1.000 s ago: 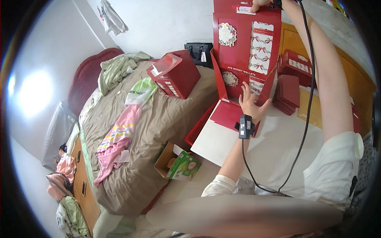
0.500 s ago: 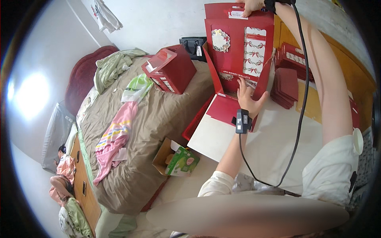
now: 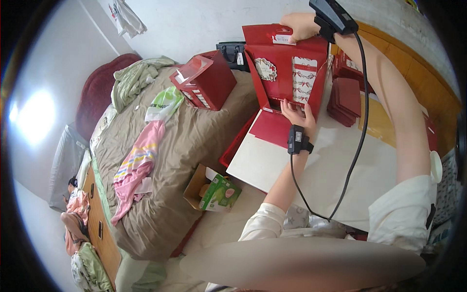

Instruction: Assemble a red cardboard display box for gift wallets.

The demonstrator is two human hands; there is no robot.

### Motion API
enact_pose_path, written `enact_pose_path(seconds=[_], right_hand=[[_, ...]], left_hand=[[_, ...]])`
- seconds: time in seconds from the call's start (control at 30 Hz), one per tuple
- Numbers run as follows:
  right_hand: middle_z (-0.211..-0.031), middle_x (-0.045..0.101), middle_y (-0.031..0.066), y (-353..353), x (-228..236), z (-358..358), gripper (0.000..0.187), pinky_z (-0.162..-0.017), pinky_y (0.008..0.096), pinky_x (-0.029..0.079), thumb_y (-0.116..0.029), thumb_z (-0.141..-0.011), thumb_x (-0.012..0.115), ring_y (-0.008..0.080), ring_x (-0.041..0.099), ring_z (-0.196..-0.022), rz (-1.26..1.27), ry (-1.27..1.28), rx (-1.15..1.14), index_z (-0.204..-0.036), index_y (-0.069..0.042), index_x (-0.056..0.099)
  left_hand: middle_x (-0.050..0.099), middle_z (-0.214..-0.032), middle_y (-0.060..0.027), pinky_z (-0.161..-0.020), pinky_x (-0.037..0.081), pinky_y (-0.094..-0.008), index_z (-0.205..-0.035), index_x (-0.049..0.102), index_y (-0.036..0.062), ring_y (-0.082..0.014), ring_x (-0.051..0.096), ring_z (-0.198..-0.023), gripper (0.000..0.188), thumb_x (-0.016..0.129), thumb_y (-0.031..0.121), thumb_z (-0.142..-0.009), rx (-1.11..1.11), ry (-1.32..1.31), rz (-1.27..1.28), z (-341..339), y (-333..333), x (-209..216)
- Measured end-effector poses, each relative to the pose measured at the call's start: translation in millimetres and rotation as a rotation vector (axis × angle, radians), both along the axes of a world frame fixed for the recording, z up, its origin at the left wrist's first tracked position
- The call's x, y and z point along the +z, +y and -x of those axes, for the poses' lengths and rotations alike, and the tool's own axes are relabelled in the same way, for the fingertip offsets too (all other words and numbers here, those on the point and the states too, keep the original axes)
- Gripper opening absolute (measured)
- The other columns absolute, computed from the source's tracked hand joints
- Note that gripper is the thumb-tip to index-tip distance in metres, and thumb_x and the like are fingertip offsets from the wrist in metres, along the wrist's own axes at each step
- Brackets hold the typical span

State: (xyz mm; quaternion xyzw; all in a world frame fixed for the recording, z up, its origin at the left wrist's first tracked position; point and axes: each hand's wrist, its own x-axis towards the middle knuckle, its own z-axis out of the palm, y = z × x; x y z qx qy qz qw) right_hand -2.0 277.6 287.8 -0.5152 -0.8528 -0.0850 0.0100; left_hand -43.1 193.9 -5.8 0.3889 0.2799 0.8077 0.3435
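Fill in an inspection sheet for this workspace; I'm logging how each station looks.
Surface: white board lying by the bed.
Job's things: red gift box stands upright and open; left hand at its base, right hand on its top edge.
Clutter: stack of flat red boxes; another red box, pink garment and plastic bag on bed; green carton on floor.
Grip: both hands on the box.
Cables: black cable between wrist devices.
Surroundings: bed, wooden furniture.

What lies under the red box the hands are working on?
The red box stands on a white board that reaches over the bed. Its flap lies flat on the board. What is beneath the board is hidden.
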Motion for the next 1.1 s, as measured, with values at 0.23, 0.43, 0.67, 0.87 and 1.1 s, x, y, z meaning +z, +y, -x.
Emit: enact_pose_path(seconds=[0.23, 0.43, 0.67, 0.87, 1.1], right_hand=[[-0.103, 0.060, 0.0193, -21, -37, 15, 0.041, -0.081, 0.0410, 0.048, -0.020, -0.075, 0.071, 0.0336, 0.059, -0.097, -0.106, -0.208, -0.039, -0.103, 0.002, 0.051], [-0.113, 0.047, 0.0204, -30, -76, 14, 0.046, -0.077, 0.0448, 0.049, -0.011, -0.073, 0.069, 0.0355, 0.054, -0.099, -0.308, -0.136, 0.016, -0.109, 0.002, 0.044], [-0.116, 0.043, 0.0163, -42, -102, 19, 0.071, -0.082, 0.0398, 0.046, -0.004, -0.064, 0.065, 0.0304, 0.046, -0.103, -0.451, -0.119, 0.045, -0.127, 0.007, 0.036], [-0.116, 0.047, 0.0149, -57, -99, 4, 0.068, -0.086, 0.0393, 0.043, -0.009, -0.069, 0.064, 0.0288, 0.049, -0.105, -0.664, 0.047, 0.195, -0.130, 0.005, 0.037], [-0.145, 0.033, 0.0139, -93, -104, -20, 0.071, -0.106, 0.0382, 0.029, -0.009, -0.077, 0.056, 0.0252, 0.034, -0.132, -0.504, -0.222, 0.037, -0.141, 0.000, 0.026]], left_hand=[[0.004, -0.146, -0.0342, -0.112, 0.010, -0.0421, -0.139, 0.010, -0.0118, -0.0417, 0.007, -0.138, 0.076, 0.053, 0.026, -0.089, 0.064, 0.378, 0.392, -2, -4, 0], [-0.001, -0.145, -0.0368, -0.113, 0.006, -0.0422, -0.139, 0.006, -0.0129, -0.0430, -0.001, -0.138, 0.078, 0.048, 0.030, -0.091, 0.063, 0.521, 0.403, -3, -9, 3], [-0.003, -0.144, -0.0377, -0.112, 0.007, -0.0423, -0.139, 0.005, -0.0136, -0.0448, 0.001, -0.138, 0.078, 0.049, 0.029, -0.090, 0.027, 0.474, 0.459, -5, -10, 5], [-0.001, -0.145, -0.0368, -0.111, 0.006, -0.0481, -0.140, 0.006, -0.0123, -0.0483, 0.002, -0.136, 0.077, 0.051, 0.023, -0.087, 0.252, 0.596, 0.211, 0, -9, 9], [-0.003, -0.146, -0.0344, -0.109, 0.005, -0.0559, -0.142, 0.004, -0.0084, -0.0490, -0.002, -0.136, 0.083, 0.051, 0.030, -0.085, 0.295, 0.797, 0.011, 0, -8, 7]])
